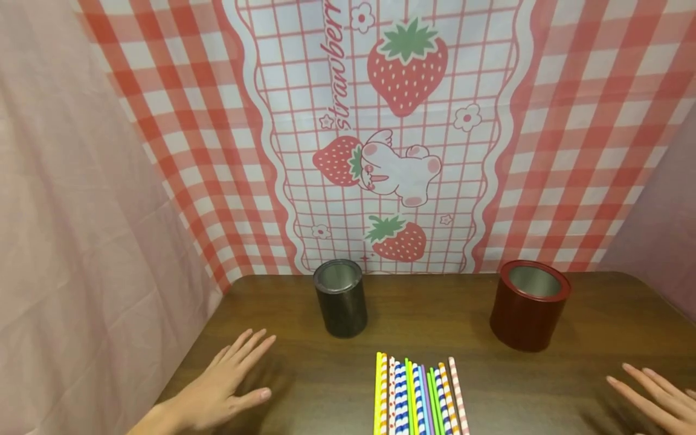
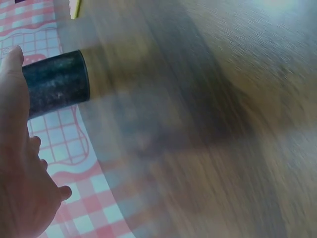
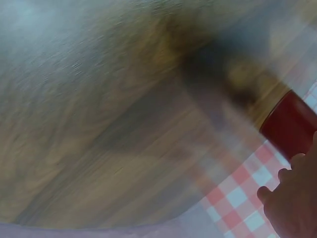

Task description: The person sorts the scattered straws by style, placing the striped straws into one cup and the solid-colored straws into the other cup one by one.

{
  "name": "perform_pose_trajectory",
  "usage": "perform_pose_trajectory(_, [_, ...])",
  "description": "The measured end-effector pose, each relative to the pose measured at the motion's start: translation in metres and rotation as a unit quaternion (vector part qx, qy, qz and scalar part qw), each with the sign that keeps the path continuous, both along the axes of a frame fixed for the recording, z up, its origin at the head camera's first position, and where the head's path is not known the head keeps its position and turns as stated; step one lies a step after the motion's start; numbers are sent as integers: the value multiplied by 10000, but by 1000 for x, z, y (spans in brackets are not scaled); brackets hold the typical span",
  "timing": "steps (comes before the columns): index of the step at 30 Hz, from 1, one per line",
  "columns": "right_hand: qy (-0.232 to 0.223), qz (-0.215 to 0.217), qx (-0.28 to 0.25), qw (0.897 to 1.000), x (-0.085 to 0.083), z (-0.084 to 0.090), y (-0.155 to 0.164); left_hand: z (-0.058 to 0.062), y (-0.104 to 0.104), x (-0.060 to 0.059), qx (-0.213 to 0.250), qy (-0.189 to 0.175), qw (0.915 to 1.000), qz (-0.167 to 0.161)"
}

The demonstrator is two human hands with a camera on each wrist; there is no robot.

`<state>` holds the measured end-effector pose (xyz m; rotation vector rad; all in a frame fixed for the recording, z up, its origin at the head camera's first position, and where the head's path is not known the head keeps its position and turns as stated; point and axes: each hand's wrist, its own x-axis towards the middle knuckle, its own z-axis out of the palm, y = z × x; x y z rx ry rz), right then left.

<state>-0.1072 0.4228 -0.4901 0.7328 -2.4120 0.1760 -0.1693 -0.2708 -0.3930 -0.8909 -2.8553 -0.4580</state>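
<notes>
My left hand (image 1: 220,389) hovers over the table's left side, fingers extended and thumb spread, with nothing in it. Beyond it to the right stands a black can (image 1: 344,305), upright, its open top showing a grey inside. At the right edge of the head view my right hand (image 1: 655,399) has its fingers stretched out, also holding nothing. A wider dark red can (image 1: 527,314) stands upright and open-topped beyond that hand. Between the hands, a row of patterned drinking straws (image 1: 401,399) lies side by side: yellow, green, purple, and striped ones, their near ends cut off by the frame.
The brown wooden table (image 1: 429,314) has rounded far corners. Behind it hangs a red-and-white checked cloth (image 1: 576,121) printed with strawberries and a white cartoon animal. Pale pink fabric (image 1: 109,211) hangs on the left, and more fabric (image 1: 658,223) on the right.
</notes>
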Motion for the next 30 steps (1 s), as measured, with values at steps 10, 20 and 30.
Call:
perform_pose_trajectory(10, [-860,-107,15,9962,-6,12,-24,0,20,-14,1032,-529,9932,130])
perform_pose_trajectory(20, [-2798,1164,-1516,9408,-24,25,-43,5,41,-29,2048,-1263,9684,656])
perform_pose_trajectory(30, [-6491,1227,-3538,6621,-34,66,-48,1,63,-57,2780,-1196,9480,985])
